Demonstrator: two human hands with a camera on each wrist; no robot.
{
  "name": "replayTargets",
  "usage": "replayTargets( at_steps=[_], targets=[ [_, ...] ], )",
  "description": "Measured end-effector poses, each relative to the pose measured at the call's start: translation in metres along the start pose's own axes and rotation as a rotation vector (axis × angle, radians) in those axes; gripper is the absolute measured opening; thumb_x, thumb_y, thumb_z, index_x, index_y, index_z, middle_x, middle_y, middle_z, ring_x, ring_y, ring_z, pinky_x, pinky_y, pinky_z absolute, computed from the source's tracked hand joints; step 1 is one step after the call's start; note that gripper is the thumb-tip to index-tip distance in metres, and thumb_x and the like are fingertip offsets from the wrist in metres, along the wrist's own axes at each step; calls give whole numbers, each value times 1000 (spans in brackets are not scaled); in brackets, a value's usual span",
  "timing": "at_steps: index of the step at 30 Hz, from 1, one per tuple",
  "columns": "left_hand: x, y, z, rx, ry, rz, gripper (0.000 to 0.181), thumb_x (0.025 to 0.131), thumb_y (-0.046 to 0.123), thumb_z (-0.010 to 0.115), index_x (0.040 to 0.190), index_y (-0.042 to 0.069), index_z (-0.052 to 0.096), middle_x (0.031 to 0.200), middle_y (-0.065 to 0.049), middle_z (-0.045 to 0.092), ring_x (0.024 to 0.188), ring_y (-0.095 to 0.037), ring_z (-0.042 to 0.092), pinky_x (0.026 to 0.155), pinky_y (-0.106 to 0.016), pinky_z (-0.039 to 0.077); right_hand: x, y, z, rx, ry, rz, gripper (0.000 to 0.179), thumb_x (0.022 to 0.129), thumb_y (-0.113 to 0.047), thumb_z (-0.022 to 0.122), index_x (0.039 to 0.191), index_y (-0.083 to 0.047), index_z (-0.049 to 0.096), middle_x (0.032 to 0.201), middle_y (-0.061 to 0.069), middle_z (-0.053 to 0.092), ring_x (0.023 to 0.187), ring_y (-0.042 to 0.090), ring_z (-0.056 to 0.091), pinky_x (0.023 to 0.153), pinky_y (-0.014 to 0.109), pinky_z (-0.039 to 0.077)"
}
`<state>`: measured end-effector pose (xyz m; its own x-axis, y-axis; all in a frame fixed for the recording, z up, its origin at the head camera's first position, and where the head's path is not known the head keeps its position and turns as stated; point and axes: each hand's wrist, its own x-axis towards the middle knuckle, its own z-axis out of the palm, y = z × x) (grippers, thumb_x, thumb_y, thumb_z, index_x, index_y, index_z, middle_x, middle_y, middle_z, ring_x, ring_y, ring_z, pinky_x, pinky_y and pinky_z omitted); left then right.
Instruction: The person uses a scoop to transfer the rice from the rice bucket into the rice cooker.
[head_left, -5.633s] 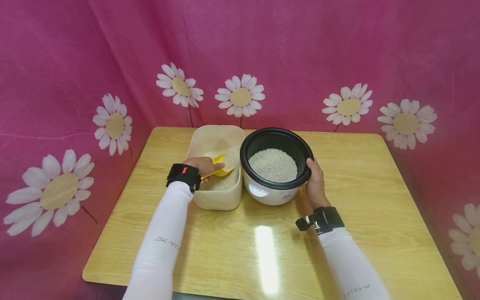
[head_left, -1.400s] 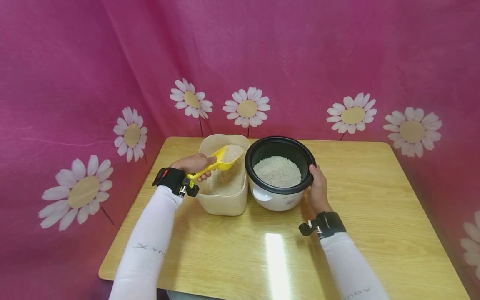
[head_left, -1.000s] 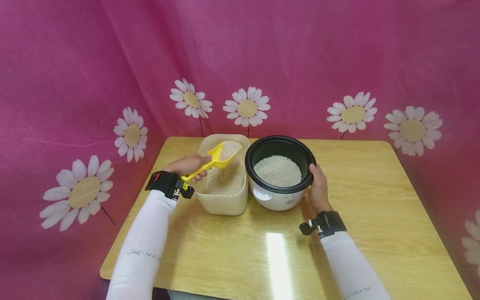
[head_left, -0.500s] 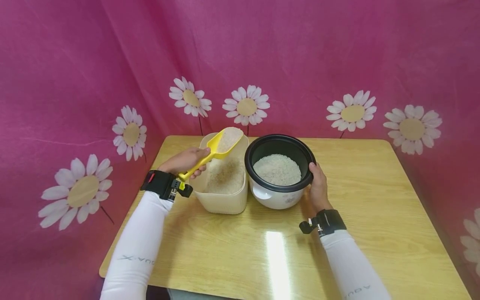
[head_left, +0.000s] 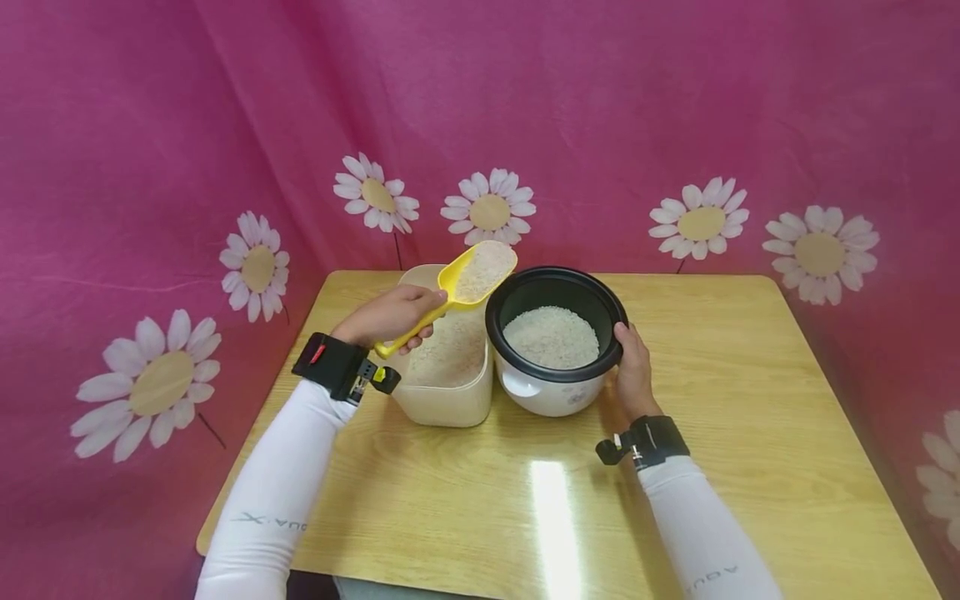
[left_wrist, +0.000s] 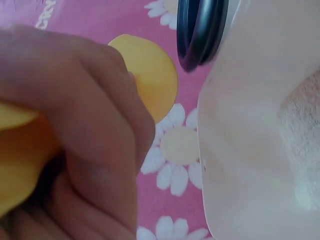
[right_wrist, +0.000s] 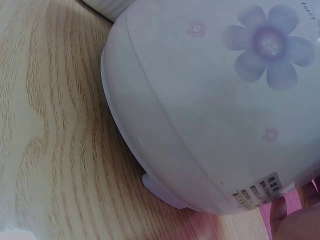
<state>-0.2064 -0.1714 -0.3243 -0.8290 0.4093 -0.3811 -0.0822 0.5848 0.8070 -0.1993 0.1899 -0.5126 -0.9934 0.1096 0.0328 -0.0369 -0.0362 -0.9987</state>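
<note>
My left hand (head_left: 397, 315) grips the handle of a yellow scoop (head_left: 448, 279) heaped with rice (head_left: 486, 268). The scoop is raised above the cream bin (head_left: 450, 408), its tip close to the rice cooker's black rim. More rice lies in the bin, seen also in the left wrist view (left_wrist: 306, 130). My right hand (head_left: 633, 367) holds the right side of the white rice cooker (head_left: 551, 398), thumb at the black rim. A bed of rice (head_left: 553, 337) covers the bottom of its dark inside. The right wrist view shows the cooker's flowered side (right_wrist: 200, 100) tilted in frame.
Bin and cooker stand side by side on a wooden table (head_left: 712, 375), near its back edge. Behind and beside the table hangs a pink cloth (head_left: 585, 100) printed with white daisies. Black straps with small cameras (head_left: 333, 367) sit on both wrists.
The left hand has lifted the scoop out of the bin, now full of rice, and moved it up and right toward the cooker. The right hand stays on the cooker.
</note>
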Motion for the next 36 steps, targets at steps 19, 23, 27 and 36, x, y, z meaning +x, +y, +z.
replayTargets(
  at_steps=[19,23,27,36],
  targets=[
    [5,15,28,293,53,21,34,110,40,46,107,8,59,67,-3,53,54,-20,52,53,-29,44,3,2,2,-18,28,-54,57,108,-48,31,149,-15,51,148,4,53,135,7,44,120,30,25],
    [5,20,32,358,75,-5,33,109,40,48,109,9,58,68,-4,53,51,-20,52,49,-28,42,3,3,1,-17,31,-61,57,108,-47,31,149,-14,52,146,4,53,134,7,45,119,29,26],
    [5,23,36,396,98,-22,32,108,40,50,109,9,57,71,-5,54,51,-20,52,47,-28,42,2,2,1,-12,25,-51,57,107,-49,31,150,-16,51,149,3,52,137,7,43,123,34,24],
    [7,26,45,505,170,26,32,108,38,51,110,7,56,75,-7,56,49,-20,55,44,-26,45,1,1,1,11,22,-35,57,107,-51,31,151,-20,50,152,2,51,140,8,41,126,41,20]
  ],
)
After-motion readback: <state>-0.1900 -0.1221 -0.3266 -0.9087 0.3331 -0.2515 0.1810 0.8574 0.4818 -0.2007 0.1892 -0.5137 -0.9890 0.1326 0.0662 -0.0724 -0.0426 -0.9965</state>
